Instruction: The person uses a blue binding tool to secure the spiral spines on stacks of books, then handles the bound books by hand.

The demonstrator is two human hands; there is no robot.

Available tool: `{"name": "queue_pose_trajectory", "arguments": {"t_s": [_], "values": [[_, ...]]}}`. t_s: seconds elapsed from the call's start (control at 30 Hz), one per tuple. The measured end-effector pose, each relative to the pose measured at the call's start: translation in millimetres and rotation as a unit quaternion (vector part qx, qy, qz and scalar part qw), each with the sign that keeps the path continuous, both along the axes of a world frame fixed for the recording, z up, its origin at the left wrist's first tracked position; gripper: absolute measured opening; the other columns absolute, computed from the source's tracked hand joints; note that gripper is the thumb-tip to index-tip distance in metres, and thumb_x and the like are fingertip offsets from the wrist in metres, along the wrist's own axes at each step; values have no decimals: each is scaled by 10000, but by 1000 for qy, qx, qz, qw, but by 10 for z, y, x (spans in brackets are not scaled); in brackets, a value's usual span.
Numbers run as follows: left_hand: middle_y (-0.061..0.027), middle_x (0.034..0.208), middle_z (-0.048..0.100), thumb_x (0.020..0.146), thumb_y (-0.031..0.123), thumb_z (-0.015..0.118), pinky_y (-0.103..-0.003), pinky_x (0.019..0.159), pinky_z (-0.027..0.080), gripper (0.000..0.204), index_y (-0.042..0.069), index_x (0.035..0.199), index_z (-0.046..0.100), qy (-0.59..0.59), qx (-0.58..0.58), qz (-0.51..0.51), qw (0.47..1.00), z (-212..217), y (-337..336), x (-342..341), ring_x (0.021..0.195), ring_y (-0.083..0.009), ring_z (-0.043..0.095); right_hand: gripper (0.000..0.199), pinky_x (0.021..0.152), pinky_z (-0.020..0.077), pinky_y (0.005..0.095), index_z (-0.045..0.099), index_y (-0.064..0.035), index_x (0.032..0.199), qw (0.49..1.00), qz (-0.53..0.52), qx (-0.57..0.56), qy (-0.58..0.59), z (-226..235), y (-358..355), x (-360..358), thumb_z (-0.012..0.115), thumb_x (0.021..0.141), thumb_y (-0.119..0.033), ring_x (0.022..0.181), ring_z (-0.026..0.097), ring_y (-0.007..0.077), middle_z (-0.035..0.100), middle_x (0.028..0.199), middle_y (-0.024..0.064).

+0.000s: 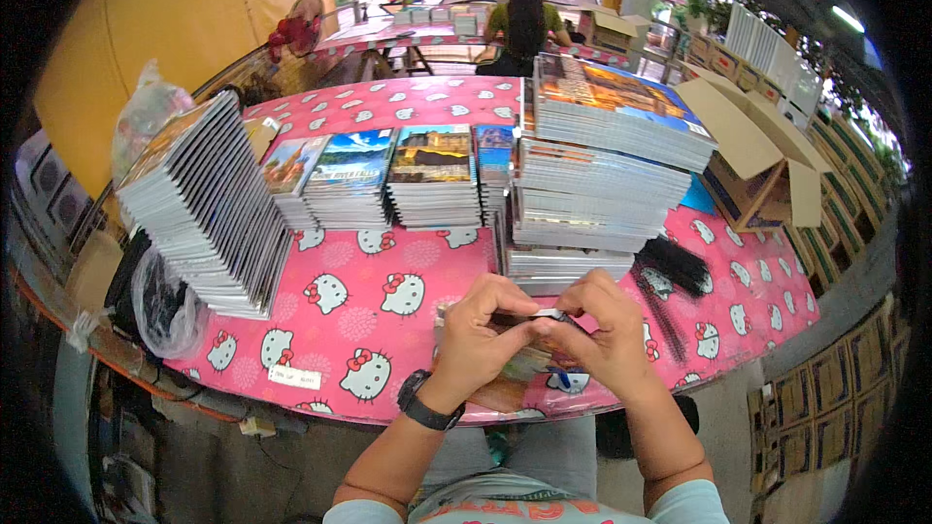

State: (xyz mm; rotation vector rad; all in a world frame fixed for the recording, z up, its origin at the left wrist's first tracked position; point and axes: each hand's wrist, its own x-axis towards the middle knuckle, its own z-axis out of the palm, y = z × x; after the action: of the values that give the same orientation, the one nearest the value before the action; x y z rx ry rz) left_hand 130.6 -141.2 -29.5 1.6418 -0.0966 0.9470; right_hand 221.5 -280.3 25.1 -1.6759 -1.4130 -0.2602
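Near the table's front edge, a notebook with a picture cover [512,396] is mostly hidden beneath my hands. My left hand [485,335], a black watch [427,401] on its wrist, pinches the notebook's far edge with thumb and index finger. Opposite it, my right hand [604,335] pinches the same edge, and the fingertips of both hands almost meet. A dark, partly pale strip shows between them; its detail is too small to make out. A tall stack of notebooks [602,184] rises just beyond my hands. Black binding coils [677,267] lie to the right.
Another tall notebook stack [209,213] leans at the left, with shorter stacks [432,180] behind. An open cardboard box [752,155] stands at the right. A white paper slip [294,376] lies front left, and a clear plastic bag [165,306] hangs by the left edge. A person [524,19] sits farther back.
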Motion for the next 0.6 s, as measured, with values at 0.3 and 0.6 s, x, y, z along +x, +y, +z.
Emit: {"name": "queue_pose_trajectory", "arguments": {"t_s": [0.3,0.6], "values": [[-13,859,554,696,1,753,-221,706,444,254,46,871,574,40,19,73,996,-60,25,57,801,-80,536,170,666,471,392,571,2,950,993,-7,-70,-93,40,72,-25,591,818,-103,784,569,334,560,848,152],[-81,1069,525,866,56,580,-301,882,423,288,2,1126,469,-176,-108,410,888,66,748,-581,1003,-168,505,412,972,364,361,517,17,1185,974,-140,150,-92,377,-275,328,621,819,-140,1149,485,251,533,1219,153]]}}
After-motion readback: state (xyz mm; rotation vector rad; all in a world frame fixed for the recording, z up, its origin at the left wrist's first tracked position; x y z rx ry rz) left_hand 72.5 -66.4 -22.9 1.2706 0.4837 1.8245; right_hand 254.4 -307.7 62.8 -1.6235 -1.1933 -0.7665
